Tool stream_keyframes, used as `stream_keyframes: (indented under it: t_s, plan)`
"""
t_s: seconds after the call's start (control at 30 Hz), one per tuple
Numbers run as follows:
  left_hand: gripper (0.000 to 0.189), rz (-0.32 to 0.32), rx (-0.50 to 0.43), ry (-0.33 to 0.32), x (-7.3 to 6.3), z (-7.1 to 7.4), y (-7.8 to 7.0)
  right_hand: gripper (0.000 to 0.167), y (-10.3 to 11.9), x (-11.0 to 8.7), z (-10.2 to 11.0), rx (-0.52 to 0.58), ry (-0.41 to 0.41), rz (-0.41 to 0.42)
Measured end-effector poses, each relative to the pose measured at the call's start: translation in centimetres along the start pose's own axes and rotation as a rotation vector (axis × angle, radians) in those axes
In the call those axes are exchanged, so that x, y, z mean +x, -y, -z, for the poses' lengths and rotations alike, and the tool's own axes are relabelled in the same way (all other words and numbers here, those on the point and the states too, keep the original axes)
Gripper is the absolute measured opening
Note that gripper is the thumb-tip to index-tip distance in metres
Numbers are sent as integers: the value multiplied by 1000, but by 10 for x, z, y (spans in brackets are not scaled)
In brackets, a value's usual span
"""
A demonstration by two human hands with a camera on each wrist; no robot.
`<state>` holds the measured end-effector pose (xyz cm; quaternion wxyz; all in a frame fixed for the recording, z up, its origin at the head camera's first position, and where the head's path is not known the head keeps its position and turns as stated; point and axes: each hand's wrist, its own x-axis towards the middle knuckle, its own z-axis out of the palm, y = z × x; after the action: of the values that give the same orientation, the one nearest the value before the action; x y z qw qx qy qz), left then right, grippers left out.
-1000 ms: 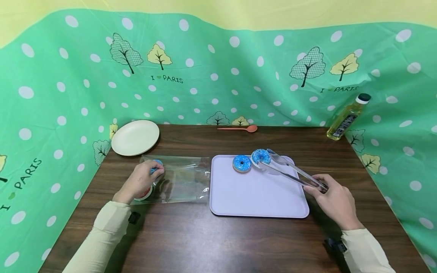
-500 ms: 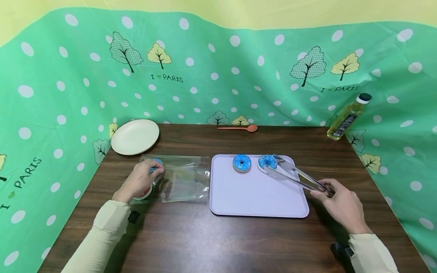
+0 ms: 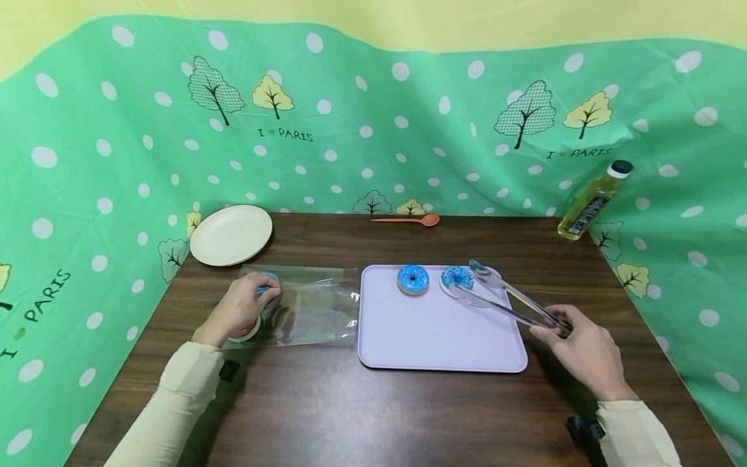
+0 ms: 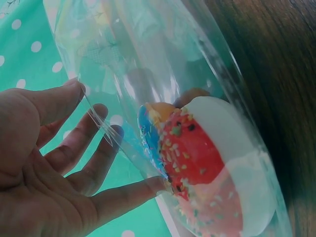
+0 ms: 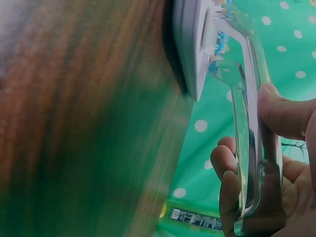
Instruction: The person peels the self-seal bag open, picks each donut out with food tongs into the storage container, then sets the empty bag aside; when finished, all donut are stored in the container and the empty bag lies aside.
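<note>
My left hand (image 3: 238, 305) pinches the edge of a clear plastic bag (image 3: 315, 308) lying on the table. Inside the bag, a doughnut with red icing and sprinkles (image 4: 192, 153) shows in the left wrist view, with part of a blue-iced doughnut (image 4: 149, 136) behind it. My right hand (image 3: 585, 350) grips a pair of metal tongs (image 3: 525, 305). Their tips stand either side of a blue doughnut (image 3: 457, 277) on the lilac tray (image 3: 438, 337), the far tip slightly apart from it. Another blue doughnut (image 3: 413, 279) sits to its left on the tray.
A cream plate (image 3: 231, 235) is at the back left. Along the back edge of the table lies an orange spoon (image 3: 408, 220). An oil bottle (image 3: 595, 201) stands at the back right, near the green cloth (image 3: 350, 117).
My right hand has moved right with the tongs, carrying the doughnut a little right on the tray. The tongs have since widened slightly. My left hand stays put.
</note>
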<state>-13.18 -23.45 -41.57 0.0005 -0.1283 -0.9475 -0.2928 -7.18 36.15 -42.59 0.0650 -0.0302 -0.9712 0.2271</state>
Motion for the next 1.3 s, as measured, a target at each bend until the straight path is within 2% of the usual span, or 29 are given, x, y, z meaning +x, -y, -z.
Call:
stream_keyframes:
  t_s: [0.3,0.67,0.8,1.03,1.3]
  plan:
    - [9,5,4,-7,-2,-1,2,55,14,3,0,27,-56,44]
    - [13,31,-5,-10,-4,-2,3,44,56,9,-11,77,-120,256]
    - [13,22,-5,-14,-3,-2,2,42,73,11,-16,84,-104,301]
    - [10,-29,-7,-37,0,-2,2,40,98,15,-26,99,-52,317]
    - [10,-24,-7,-34,1,-2,2,39,120,16,-42,113,2,375]
